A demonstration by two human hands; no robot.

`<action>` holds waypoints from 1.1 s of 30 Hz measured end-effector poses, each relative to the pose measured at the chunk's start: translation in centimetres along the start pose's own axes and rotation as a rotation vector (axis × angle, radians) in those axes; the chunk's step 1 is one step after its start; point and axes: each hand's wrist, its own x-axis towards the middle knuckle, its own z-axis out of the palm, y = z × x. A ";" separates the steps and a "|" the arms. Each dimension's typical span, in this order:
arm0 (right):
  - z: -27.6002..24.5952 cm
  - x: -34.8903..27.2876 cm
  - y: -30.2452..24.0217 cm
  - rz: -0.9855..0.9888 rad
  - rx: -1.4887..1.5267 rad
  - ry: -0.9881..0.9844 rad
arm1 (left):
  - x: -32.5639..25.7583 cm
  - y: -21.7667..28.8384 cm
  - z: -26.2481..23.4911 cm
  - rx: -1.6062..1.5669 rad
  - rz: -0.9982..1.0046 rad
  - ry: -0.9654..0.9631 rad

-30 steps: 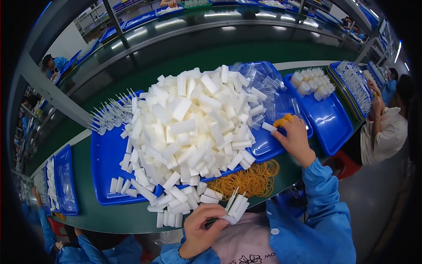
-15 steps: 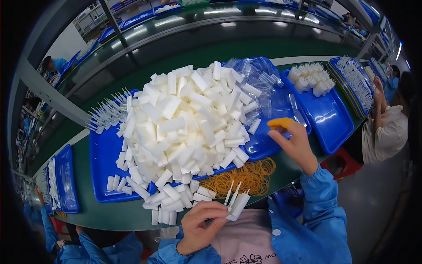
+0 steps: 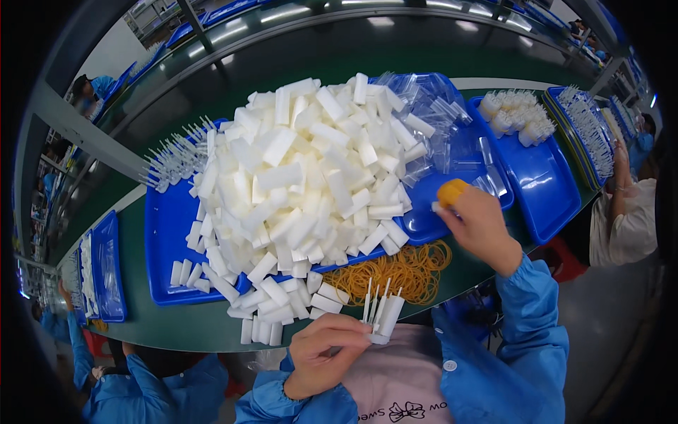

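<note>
My left hand (image 3: 328, 353) is low at the table's front edge, fingers pinched on a white plastic piece with thin upright prongs (image 3: 371, 307). A white foam block (image 3: 390, 316) stands against the prongs. My right hand (image 3: 480, 222), with yellow finger covers (image 3: 452, 191), is bent in a pinch above the front of the right blue tray. A small pale bit shows at its fingertips, too small to name. Left of it rises a big heap of white foam blocks (image 3: 296, 169). Tan rubber bands (image 3: 406, 272) lie in a pile between the two hands.
Beneath the heap is a blue tray (image 3: 166, 283), with pronged white pieces (image 3: 176, 159) at its left. Clear plastic sleeves (image 3: 438, 120) fill the tray behind my right hand. Farther right, another blue tray (image 3: 544, 194) holds banded white bundles (image 3: 515, 116). Co-workers sit on both sides.
My right hand's fingers have curled inward from a more stretched pose, and the hand stays over the tray's front. The left hand keeps its hold. The whole view has shifted slightly.
</note>
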 end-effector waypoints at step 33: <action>-0.3 -5.9 -6.2 0.646 1.403 -0.130 | 1.3 -0.4 0.4 0.308 0.338 -0.224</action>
